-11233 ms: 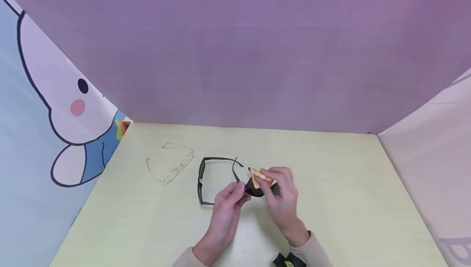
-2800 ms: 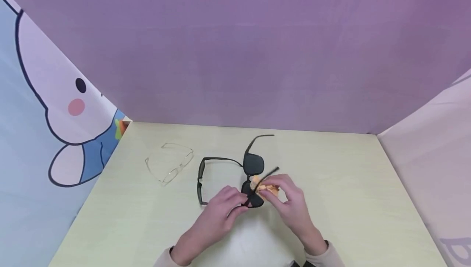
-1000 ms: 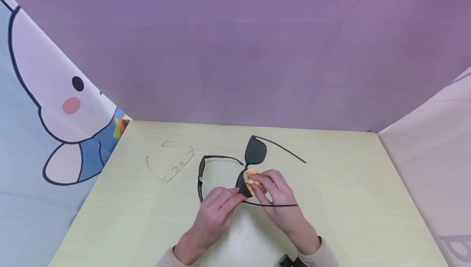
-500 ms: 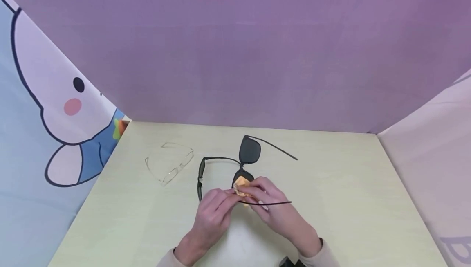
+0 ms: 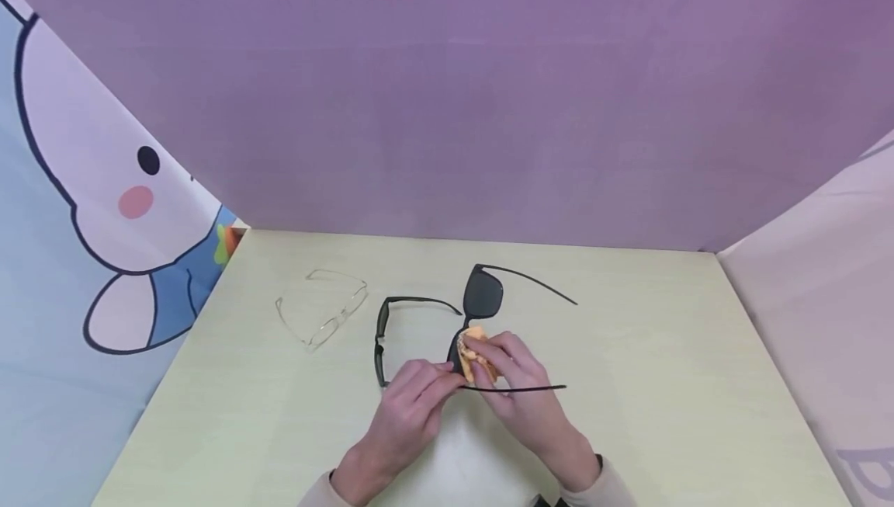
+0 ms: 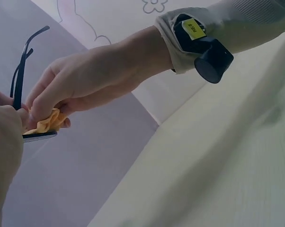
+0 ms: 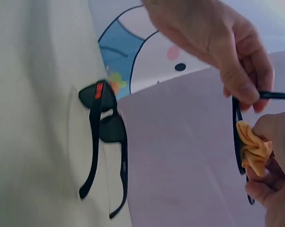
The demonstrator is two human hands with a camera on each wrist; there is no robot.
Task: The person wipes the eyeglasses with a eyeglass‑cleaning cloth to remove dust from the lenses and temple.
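Observation:
A pair of black sunglasses (image 5: 483, 294), temples unfolded, is held above the table. My left hand (image 5: 410, 406) pinches the frame at its near corner, by the hinge. Bunched in my right hand (image 5: 525, 394) is an orange cloth (image 5: 478, 359), which fingers and thumb press against the nearer lens, covering most of it. In the right wrist view the cloth (image 7: 253, 149) wraps over the lens edge, below the left hand's (image 7: 242, 66) grip. The left wrist view shows the cloth (image 6: 50, 122) between the right hand (image 6: 85, 82) and the lens.
On the table (image 5: 663, 352), black-framed glasses (image 5: 382, 328) stand unfolded just left of the hands. Farther left lie thin wire-framed glasses (image 5: 335, 321). A purple wall (image 5: 447, 103) closes the back, and a cartoon-printed curtain (image 5: 56, 274) hangs at left.
Over the last second the cloth slides down the nearer lens towards the left fingers, then back up. The sunglasses shift slightly. Earlier they were turned differently in the hands. Both other pairs stay put.

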